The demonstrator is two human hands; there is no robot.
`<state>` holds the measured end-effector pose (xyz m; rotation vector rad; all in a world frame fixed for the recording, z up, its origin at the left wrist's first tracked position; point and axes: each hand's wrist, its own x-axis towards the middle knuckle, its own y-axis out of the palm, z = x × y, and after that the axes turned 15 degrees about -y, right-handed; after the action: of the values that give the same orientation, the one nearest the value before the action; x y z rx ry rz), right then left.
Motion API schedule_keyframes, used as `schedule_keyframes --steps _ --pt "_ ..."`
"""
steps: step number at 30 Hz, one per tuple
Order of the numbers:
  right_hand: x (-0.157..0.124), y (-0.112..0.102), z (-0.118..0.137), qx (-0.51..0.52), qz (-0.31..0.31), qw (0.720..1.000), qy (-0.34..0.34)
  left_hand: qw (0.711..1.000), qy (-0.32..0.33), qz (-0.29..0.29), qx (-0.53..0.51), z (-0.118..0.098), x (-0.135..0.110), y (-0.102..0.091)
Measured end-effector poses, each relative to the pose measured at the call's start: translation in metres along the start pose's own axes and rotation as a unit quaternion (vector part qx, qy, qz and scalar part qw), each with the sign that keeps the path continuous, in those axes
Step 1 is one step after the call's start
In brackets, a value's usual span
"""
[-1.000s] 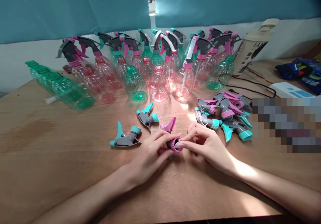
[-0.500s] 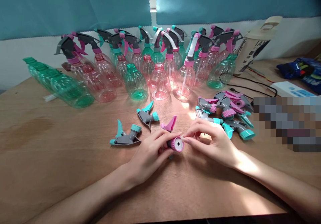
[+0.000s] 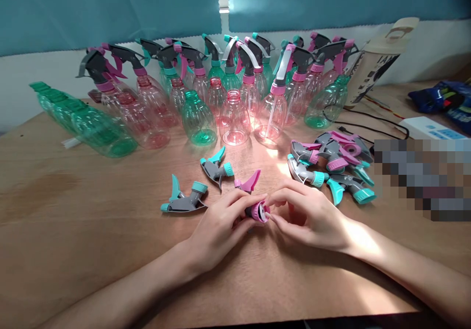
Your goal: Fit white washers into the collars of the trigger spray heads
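Rows of translucent spray bottles (image 3: pixel 234 123) and a pile of loose trigger sprayer heads (image 3: pixel 336 163) mark this wooden table (image 3: pixel 294 280) as a small assembly workspace.

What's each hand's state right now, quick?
Left hand: closed, holding a pink-and-gray spray head.
Right hand: fingers at its open end; grip can't be told.

Harsh light glares on the right forearm (image 3: pixel 397 265) and between the tinted bottles (image 3: pixel 235 125). Soft shadows edge the left forearm (image 3: pixel 143 287). Coarse pixelation masks the right side.
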<state>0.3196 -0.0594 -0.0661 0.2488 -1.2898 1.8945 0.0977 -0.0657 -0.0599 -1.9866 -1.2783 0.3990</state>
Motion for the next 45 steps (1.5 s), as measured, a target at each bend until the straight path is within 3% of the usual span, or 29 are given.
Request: schedule_keyframes --steps 19,29,36,45 --pt "0.002 0.004 0.003 -0.003 -0.010 1.000 0.015 1.000 0.004 -0.007 -0.011 0.000 0.003 0.003" --pt "0.002 0.009 0.002 -0.008 -0.036 0.999 -0.008 1.000 -0.004 0.000 -0.002 -0.001 0.004 0.003" --pt "0.005 0.010 0.007 -0.030 -0.040 0.997 -0.057 1.000 0.026 0.011 0.000 0.003 0.004 0.006" --pt "0.001 0.004 0.003 -0.036 -0.028 0.999 -0.025 1.000 0.013 0.017 0.001 0.000 0.003 0.003"
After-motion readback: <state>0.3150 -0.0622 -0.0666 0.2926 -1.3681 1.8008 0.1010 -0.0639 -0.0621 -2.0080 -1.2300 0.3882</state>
